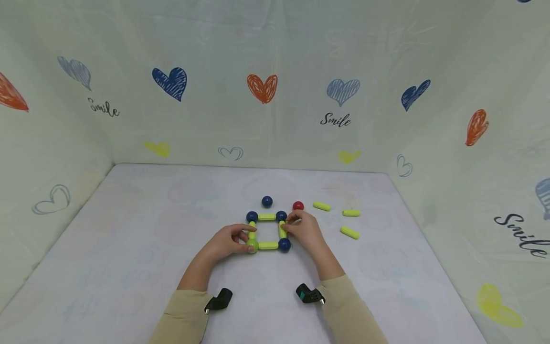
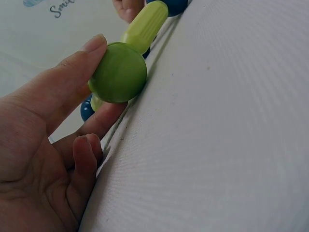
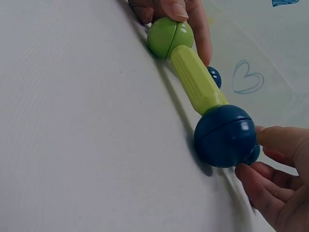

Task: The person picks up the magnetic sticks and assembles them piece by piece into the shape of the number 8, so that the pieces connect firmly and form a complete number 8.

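Note:
Yellow-green rods and balls form a square on the table. In the head view its corners are a green ball (image 1: 252,246) at front left, a blue ball (image 1: 284,245) at front right, and two blue balls along the back. My left hand (image 1: 232,240) holds the left side, thumb on the green ball (image 2: 118,72) and a finger on the left rod (image 1: 252,235). My right hand (image 1: 302,227) pinches the right rod (image 1: 282,231) near the back right blue ball (image 1: 281,216). The right wrist view shows its fingertips behind the front blue ball (image 3: 225,136), partly hidden.
Behind the square lie a loose blue ball (image 1: 267,201) and a red ball (image 1: 298,205). Three loose yellow-green rods, one nearest the front (image 1: 350,232), lie to the right. A heart-printed sheet (image 1: 296,134) hangs behind the white table (image 1: 129,239).

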`<state>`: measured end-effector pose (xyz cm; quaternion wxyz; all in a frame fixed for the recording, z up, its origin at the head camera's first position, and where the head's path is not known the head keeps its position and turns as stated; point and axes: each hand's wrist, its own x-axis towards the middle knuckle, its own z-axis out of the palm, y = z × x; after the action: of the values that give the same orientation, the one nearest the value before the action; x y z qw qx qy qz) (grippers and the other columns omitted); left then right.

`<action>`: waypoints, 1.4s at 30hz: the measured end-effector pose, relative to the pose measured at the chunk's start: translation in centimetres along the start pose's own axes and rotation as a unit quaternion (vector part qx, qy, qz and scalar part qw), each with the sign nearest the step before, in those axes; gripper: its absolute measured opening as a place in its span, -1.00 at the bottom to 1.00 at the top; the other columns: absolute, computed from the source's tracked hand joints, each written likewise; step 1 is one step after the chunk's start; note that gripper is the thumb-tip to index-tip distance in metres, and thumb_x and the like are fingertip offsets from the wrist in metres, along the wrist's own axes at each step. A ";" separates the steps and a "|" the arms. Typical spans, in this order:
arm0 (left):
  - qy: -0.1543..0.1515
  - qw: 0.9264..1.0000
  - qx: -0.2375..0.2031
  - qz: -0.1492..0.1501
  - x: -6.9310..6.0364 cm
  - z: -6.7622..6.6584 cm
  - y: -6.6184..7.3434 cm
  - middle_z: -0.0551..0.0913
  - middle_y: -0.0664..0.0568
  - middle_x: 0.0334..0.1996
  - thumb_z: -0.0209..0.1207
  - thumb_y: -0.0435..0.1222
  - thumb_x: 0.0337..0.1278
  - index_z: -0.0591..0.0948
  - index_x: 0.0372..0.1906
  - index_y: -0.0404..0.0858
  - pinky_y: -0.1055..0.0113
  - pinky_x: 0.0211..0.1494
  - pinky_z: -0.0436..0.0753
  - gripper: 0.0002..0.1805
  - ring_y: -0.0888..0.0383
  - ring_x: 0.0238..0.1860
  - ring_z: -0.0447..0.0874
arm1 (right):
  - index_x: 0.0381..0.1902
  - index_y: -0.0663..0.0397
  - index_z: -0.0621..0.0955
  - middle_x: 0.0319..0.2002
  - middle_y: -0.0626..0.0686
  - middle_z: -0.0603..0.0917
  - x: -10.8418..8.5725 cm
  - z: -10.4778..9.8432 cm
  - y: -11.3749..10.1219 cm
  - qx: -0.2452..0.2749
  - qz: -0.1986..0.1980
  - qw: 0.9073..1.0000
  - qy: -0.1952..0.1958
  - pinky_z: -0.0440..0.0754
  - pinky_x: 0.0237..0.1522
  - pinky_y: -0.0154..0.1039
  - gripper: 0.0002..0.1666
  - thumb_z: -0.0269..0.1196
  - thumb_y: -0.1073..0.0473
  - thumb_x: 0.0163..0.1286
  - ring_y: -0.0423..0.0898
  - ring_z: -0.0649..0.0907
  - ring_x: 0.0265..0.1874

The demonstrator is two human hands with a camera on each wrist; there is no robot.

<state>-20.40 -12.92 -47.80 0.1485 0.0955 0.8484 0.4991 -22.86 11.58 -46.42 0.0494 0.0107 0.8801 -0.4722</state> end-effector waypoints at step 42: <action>0.007 1.000 -0.010 -0.013 -0.1 0.1 -0.2 0.60 0.09 -0.37 0.51 -0.31 -0.15 0.66 0.07 -0.13 0.26 -0.35 0.32 -0.46 0.10 -0.43 0.33 | -0.15 0.21 0.62 -0.20 0.09 0.63 -2.8 -9.6 4.5 -0.114 0.033 0.991 0.057 0.55 -0.24 -0.14 -0.71 0.40 0.20 0.21 -0.01 0.62 -0.24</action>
<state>-20.30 -12.92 -48.03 0.1498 0.0791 0.8455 0.5064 -20.53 22.18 -44.65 0.0156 0.0614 0.9288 -0.3651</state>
